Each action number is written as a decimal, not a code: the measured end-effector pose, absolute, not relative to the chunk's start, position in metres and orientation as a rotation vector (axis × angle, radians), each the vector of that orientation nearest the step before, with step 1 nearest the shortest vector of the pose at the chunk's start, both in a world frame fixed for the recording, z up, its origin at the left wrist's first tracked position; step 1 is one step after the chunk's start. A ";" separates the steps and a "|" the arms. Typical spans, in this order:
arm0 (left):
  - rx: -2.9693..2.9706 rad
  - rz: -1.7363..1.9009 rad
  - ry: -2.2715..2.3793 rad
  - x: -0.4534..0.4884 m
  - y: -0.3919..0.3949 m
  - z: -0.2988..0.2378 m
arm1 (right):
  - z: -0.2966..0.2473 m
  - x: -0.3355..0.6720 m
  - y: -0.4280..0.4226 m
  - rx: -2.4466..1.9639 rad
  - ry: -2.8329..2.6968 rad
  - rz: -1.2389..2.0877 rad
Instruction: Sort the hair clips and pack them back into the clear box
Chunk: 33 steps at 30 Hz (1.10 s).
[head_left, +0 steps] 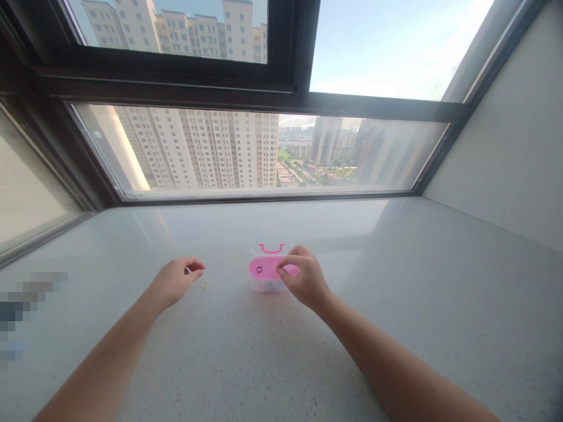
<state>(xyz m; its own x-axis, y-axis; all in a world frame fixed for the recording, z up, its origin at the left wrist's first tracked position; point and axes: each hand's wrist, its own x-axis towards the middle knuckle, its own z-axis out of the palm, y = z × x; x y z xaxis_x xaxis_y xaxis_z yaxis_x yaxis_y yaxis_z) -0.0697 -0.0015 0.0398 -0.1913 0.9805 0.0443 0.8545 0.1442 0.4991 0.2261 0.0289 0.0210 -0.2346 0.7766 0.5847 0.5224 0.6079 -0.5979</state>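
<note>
Pink lid [264, 268]: smooth glossy plastic, light sheen on top. Clear box [267, 282]: transparent plastic, slick finish. Surface [246, 363]: polished stone, fine dark speckles, smooth and glossy, strong window glare toward the back. Window frame [176, 85]: dark, looks like metal, low sheen. Panes [352, 152]: smooth glass, slightly hazy. Wall [497, 146]: pale, smooth, matt, apparently painted.

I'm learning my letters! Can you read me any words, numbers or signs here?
I can't read any words or numbers. The pink plastic lid on the clear plastic box shows only a small dark ring, and a pink U-shaped mark lies behind it. The tall pale apartment buildings outside show no signs I can read.
</note>
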 end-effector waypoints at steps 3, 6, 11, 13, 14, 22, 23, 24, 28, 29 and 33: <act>1.828 0.510 2.159 -0.068 -0.001 0.038 | 0.021 0.225 0.028 -1.068 -1.938 0.368; 1.851 0.470 2.167 -0.065 0.002 0.034 | 0.022 0.224 0.026 -1.072 -1.957 0.384; 1.866 0.421 2.158 -0.066 0.006 0.026 | 0.022 0.224 0.024 -1.055 -1.972 0.406; 1.876 0.405 2.149 -0.067 0.007 0.022 | 0.023 0.225 0.024 -1.037 -1.943 0.408; 1.882 0.400 2.146 -0.067 0.008 0.019 | 0.023 0.226 0.024 -1.029 -1.920 0.406; 1.942 0.525 2.112 -0.053 0.024 0.012 | 0.020 0.241 0.029 -1.043 -1.706 0.319; 1.956 0.555 2.084 -0.049 0.027 0.014 | 0.018 0.243 0.030 -1.043 -1.694 0.312; 1.972 0.585 2.055 -0.044 0.030 0.016 | 0.017 0.244 0.031 -1.041 -1.682 0.306; 2.037 0.682 1.984 -0.030 0.046 0.022 | 0.010 0.248 0.037 -1.032 -1.632 0.294; 2.055 0.690 1.972 -0.028 0.051 0.022 | 0.008 0.249 0.038 -1.029 -1.622 0.294; 2.157 0.652 1.910 -0.022 0.069 0.019 | 0.005 0.250 0.042 -1.023 -1.598 0.292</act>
